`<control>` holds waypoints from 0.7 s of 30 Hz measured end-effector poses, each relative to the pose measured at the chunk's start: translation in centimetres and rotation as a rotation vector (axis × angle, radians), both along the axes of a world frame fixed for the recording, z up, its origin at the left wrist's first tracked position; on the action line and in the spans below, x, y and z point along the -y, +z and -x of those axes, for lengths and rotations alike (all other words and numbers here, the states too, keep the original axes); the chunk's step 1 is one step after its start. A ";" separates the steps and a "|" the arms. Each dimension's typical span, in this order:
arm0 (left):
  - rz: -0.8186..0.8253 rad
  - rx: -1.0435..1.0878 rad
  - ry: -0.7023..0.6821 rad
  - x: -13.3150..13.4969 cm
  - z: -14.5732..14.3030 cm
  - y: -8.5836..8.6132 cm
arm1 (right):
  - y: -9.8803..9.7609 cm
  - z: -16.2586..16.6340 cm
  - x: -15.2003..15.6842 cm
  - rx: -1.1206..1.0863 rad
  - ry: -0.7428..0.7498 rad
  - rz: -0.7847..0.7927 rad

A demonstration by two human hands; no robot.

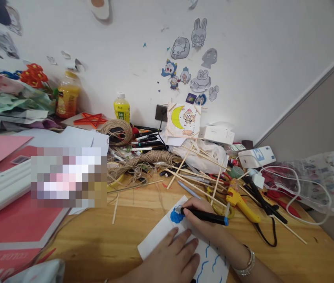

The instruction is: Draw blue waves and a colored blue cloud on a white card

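Note:
A white sheet of paper (158,239) lies on the wooden desk (102,239), marked with a blue blob (175,216) and blue wavy lines near its lower edge. My right hand (204,220) is closed round a black marker with a blue end (206,216), its tip touching the blue blob. My left hand (173,255) lies flat on the paper with fingers stretched out, holding nothing.
Wooden sticks (193,177), twine (143,161), markers (146,139), a yellow glue gun (240,202), white cables, a plastic bag (320,177), two bottles (122,107) and red paper pads (13,228) crowd the desk. Cartoon cut-outs are stuck on the wall behind.

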State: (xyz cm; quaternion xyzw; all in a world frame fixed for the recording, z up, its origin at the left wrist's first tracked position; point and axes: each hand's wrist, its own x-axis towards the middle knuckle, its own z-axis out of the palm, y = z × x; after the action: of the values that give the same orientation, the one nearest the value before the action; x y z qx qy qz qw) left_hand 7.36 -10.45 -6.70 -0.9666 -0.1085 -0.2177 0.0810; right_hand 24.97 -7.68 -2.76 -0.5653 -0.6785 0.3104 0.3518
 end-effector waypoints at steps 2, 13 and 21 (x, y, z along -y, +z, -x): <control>0.005 0.005 0.001 0.0 0.0 -0.1 | 0.0 0.0 0.0 -0.003 -0.003 0.009; 0.027 -0.033 0.015 0.1 -0.1 0.8 | 0.0 0.0 -0.1 0.021 0.001 0.009; 0.023 -0.026 0.004 0.0 0.1 1.1 | -0.3 -0.2 -0.1 0.026 0.012 -0.017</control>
State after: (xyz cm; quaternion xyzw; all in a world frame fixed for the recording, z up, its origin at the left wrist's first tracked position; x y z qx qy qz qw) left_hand 7.29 -10.43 -5.61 -0.9699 -0.1119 -0.2038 0.0720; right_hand 25.22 -7.63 -3.10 -0.5620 -0.6891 0.2995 0.3457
